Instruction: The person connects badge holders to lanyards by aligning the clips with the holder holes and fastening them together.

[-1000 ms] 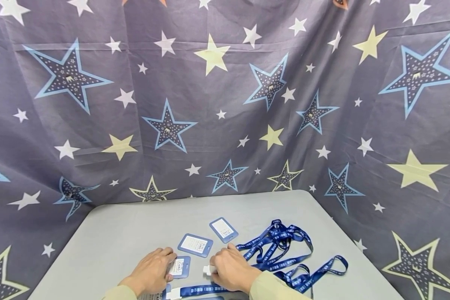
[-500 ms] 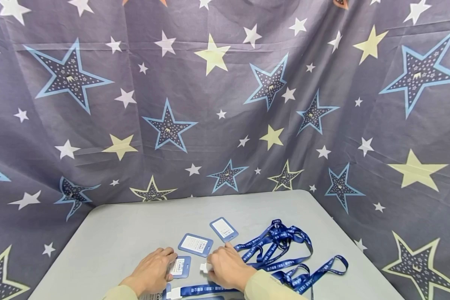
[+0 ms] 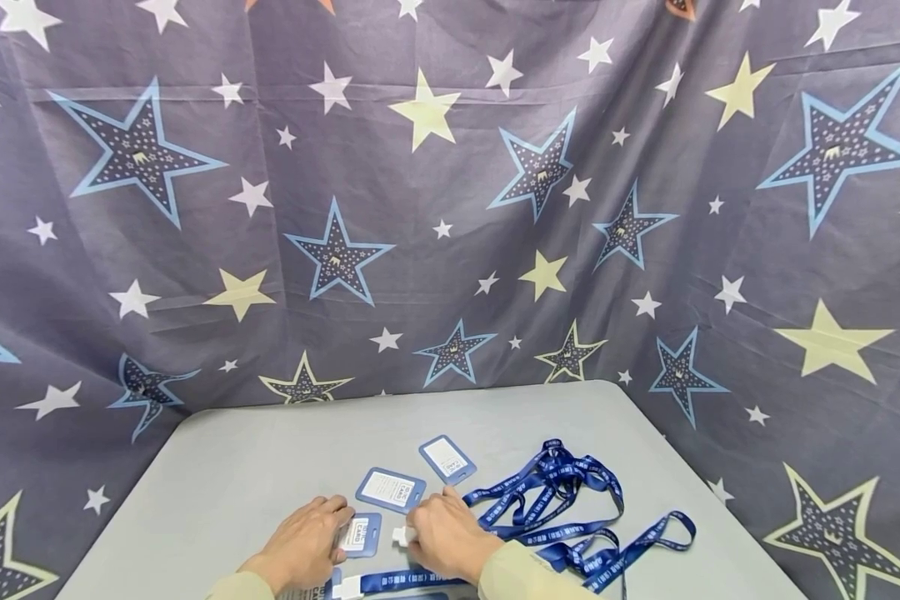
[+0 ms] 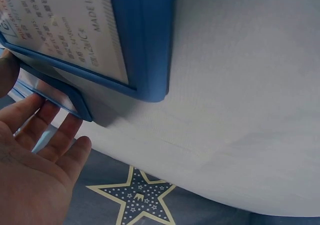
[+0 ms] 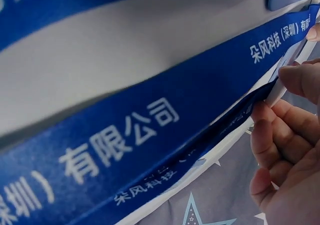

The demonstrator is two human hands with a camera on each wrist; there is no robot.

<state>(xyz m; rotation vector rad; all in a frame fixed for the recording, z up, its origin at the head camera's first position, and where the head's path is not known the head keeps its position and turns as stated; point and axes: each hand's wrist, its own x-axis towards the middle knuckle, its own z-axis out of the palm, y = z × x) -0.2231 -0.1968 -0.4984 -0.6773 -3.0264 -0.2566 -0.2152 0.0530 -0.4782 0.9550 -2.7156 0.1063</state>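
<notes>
Right grip: white clip [image 3: 401, 536] of the lanyard [image 3: 570, 500] pinched by right hand [image 3: 444, 540], just beside card holder.
Left grip: left hand [image 3: 303, 546] laid flat, fingers straight, on card holder [image 3: 361, 533] near surface [image 3: 232, 475] front edge.
Risk: holder may be pushed sideways if clip is misaligned; strap may be snagged in tangled loops.
Around: two more holders [image 3: 391, 489] just behind; nothing between clip and holder.
</notes>
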